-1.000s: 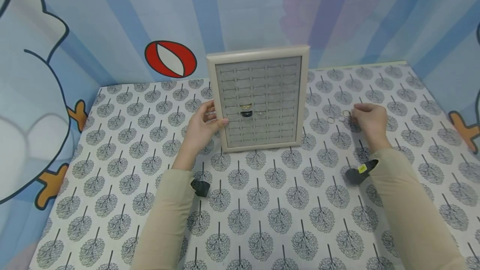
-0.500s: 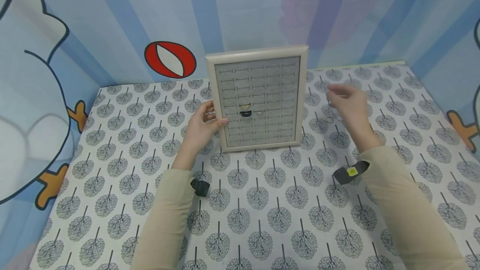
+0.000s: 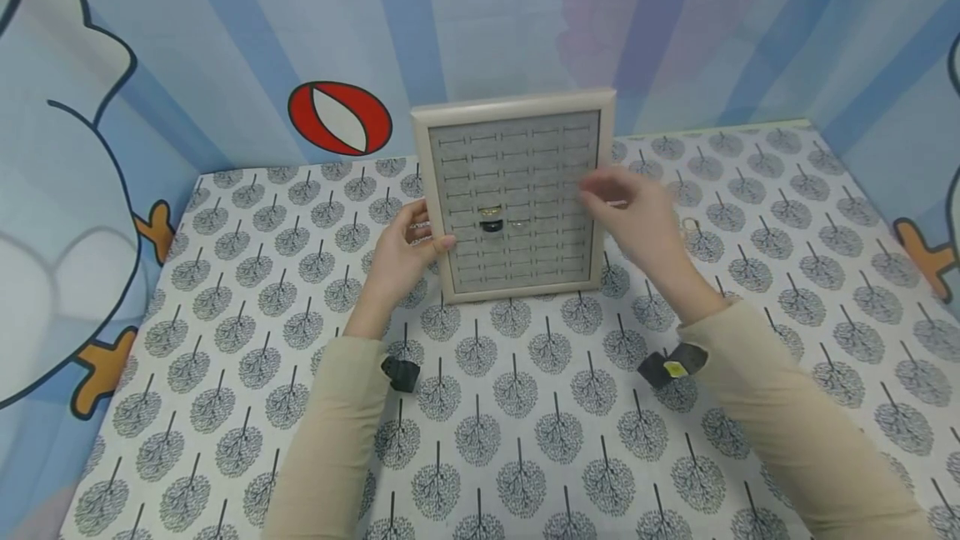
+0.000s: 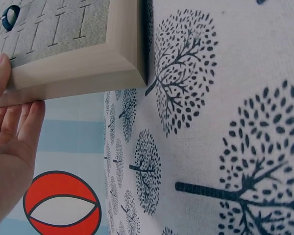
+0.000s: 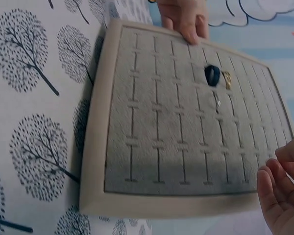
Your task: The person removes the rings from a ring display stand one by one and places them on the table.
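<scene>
A ring display board in a pale frame stands tilted back on the table. My left hand grips its left edge, thumb on the front and fingers behind. Near the middle of the grey slotted pad sit a gold ring, a dark blue-black ring just below it, and a thin silver ring beside them. My right hand is at the board's right edge, thumb and fingertips drawn together before the pad. I cannot tell whether they hold something. In the right wrist view, these fingertips appear by the frame's edge.
A loose ring lies on the table to the right, past my right hand. A cloth printed with trees covers the table. Behind it hangs a blue striped backdrop with cartoon figures.
My right hand has moved left from beside the loose rings, first lifting, to the board's right edge. My left hand and the board have stayed nearly still.
</scene>
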`<state>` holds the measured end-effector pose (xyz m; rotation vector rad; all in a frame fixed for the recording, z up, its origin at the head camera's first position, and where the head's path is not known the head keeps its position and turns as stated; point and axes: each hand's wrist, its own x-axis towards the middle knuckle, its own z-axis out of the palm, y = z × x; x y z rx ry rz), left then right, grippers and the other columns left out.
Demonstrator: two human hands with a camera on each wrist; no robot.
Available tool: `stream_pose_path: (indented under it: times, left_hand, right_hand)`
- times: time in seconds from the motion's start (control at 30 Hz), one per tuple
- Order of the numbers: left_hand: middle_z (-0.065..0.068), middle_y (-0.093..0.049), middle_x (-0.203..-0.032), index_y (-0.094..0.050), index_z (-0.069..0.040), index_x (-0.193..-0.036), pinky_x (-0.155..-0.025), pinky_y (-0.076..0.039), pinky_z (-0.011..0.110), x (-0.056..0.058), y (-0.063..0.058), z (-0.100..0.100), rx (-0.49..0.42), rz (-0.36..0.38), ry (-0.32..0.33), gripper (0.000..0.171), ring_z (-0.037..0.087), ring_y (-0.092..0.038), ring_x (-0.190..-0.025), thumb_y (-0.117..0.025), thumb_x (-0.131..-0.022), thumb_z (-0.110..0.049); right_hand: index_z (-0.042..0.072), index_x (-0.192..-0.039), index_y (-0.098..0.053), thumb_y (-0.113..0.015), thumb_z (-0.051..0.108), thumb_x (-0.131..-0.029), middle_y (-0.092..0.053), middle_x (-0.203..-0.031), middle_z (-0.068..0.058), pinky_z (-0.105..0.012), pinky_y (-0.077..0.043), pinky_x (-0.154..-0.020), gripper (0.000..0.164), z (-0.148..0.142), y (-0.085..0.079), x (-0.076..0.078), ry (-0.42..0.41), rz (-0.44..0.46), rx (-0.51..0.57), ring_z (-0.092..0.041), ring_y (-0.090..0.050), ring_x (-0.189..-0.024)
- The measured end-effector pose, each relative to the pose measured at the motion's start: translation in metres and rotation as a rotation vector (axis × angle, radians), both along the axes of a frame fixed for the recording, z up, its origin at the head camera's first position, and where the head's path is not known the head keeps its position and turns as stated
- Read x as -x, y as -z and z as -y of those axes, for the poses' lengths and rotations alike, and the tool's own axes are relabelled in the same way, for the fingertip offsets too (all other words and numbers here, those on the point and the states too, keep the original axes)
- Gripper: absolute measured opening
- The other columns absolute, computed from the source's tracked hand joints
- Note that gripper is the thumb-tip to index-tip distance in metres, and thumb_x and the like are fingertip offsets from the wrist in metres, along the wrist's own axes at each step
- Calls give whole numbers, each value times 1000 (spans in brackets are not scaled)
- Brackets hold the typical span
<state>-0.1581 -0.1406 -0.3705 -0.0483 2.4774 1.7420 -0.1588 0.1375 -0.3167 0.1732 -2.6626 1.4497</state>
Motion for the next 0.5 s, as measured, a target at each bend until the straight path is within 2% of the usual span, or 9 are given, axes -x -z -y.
stream_pose_path:
  times: [0.3, 0.5]
  left_hand:
    - [8, -50, -138, -38, -17, -145, -103, -48, 42, 0, 0, 0, 7, -3, 3, 67, 24, -51, -127, -71, -87, -22]
    - [8, -51, -138, -39, -17, -145, -103, -48, 41, 0, 0, 0, 6, 0, -1, 66, 24, -51, -127, -71, -87, -21]
  right_hand:
    - [1, -114, -65, -62, 6, -90, -67, -114, -17, -38, -55, -91, 24, 30, 11, -6, -179, 10, -110, -29, -65, -99]
    - [0, -112, -66, -64, 4, -87, -67, -113, -16, -36, -56, -90, 25, 41, 16, -7, -214, 8, -137, -27, -65, -100]
